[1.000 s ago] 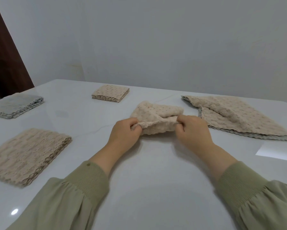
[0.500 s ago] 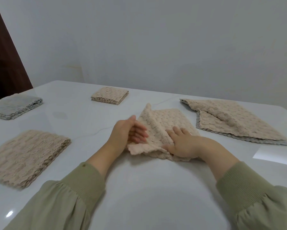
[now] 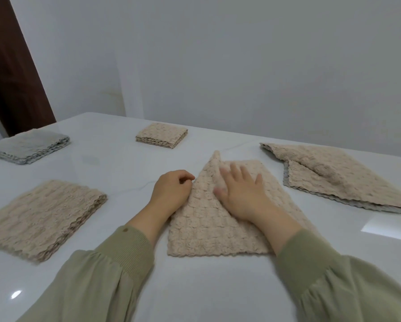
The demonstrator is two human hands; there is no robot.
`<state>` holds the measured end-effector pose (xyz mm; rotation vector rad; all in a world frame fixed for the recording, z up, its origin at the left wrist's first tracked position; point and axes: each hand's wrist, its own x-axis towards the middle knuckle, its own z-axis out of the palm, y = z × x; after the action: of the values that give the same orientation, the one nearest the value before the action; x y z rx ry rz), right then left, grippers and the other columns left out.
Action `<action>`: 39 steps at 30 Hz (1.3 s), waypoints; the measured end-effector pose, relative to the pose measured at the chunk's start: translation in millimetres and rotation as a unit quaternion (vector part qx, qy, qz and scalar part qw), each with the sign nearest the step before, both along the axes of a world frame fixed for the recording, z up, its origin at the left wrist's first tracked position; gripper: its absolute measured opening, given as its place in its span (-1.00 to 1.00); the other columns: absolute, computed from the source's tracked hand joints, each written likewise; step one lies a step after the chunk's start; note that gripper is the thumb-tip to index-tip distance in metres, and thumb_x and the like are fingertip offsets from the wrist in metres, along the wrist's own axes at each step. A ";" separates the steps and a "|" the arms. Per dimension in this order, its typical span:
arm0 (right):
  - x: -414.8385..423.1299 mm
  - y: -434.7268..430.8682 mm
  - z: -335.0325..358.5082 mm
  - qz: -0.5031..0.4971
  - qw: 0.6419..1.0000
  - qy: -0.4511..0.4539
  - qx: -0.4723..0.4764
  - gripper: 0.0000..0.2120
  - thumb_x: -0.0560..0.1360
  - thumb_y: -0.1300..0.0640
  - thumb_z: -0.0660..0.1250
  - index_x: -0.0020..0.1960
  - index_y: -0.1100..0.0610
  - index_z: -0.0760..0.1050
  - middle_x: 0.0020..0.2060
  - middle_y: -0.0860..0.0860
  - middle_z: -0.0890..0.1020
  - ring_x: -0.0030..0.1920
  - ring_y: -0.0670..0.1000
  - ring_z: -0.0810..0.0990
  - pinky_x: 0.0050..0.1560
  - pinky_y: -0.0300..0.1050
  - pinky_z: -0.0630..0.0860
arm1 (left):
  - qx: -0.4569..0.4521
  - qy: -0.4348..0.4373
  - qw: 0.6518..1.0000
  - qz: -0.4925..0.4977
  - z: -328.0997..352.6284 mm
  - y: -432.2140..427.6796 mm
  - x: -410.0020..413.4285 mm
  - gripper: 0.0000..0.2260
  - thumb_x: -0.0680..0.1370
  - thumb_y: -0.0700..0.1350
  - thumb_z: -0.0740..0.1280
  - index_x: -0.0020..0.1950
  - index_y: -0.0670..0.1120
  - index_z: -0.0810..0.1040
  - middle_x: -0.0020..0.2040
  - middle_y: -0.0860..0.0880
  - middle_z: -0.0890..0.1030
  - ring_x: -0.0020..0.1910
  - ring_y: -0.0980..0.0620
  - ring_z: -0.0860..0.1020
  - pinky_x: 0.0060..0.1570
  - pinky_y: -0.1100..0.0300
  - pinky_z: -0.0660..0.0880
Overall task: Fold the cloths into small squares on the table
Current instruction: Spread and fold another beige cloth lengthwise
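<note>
Right hand [image 3: 239, 194] slid up cloth [image 3: 201, 228], now flat, fingers spread, pressing. Left hand [image 3: 171, 191] curled at its 9 o'clock edge; I can't tell pinch. Cloth centre of table [image 3: 125, 163]; soft, limp, light: I'd take corners.

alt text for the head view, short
A person's right hand presses flat on a beige cloth on a white table, the left hand curled at its left edge. A grey stack and a beige stack lie left, a small stack behind, loose cloths right.
</note>
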<state>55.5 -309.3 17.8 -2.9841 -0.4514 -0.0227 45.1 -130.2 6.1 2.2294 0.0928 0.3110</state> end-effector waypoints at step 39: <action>10.6 -23.5 -13.9 0.004 1.000 0.020 0.002 -0.41 0.57 -0.13 -0.04 0.55 -0.04 -0.10 0.55 0.01 -0.11 0.53 0.06 -0.15 0.46 0.22 -0.19 | 0.169 0.003 0.980 -0.100 -7.0 -31.2 19.5 -0.60 0.54 0.19 0.15 -0.03 -0.05 0.65 0.08 0.00 0.58 0.20 -0.04 0.44 0.15 -0.01 0.39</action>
<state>66.2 -332.8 4.0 -2.9732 -0.4571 0.0357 64.6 -161.4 -0.9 2.5515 -0.1948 0.2222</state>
